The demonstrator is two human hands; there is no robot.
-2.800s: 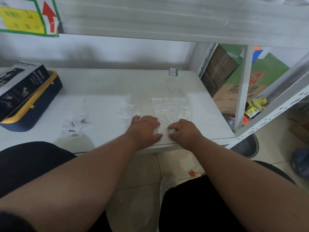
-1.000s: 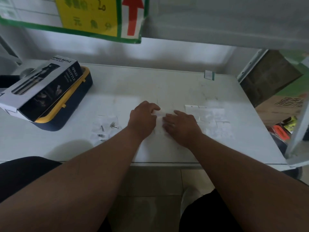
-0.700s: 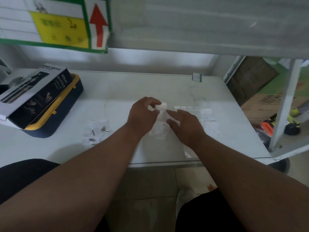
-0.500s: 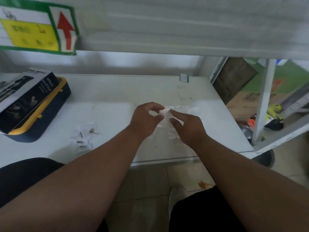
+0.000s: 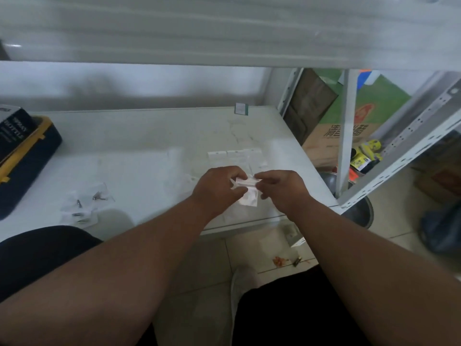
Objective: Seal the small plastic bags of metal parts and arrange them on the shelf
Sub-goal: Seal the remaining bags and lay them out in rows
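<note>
One small plastic bag [image 5: 247,196] hangs above the near right part of the white shelf [image 5: 149,146], its top edge pinched between the left hand [image 5: 217,189] and the right hand [image 5: 282,189]. A blurred row of about three bags [image 5: 235,156] lies just beyond. Left, a loose pile of bags [image 5: 83,204] shows three metal parts. The boxed case [image 5: 22,151] is cut off at the left edge.

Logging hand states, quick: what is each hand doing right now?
Left hand: pinching the top left of a small plastic bag.
Right hand: pinching the same bag's top right edge.
</note>
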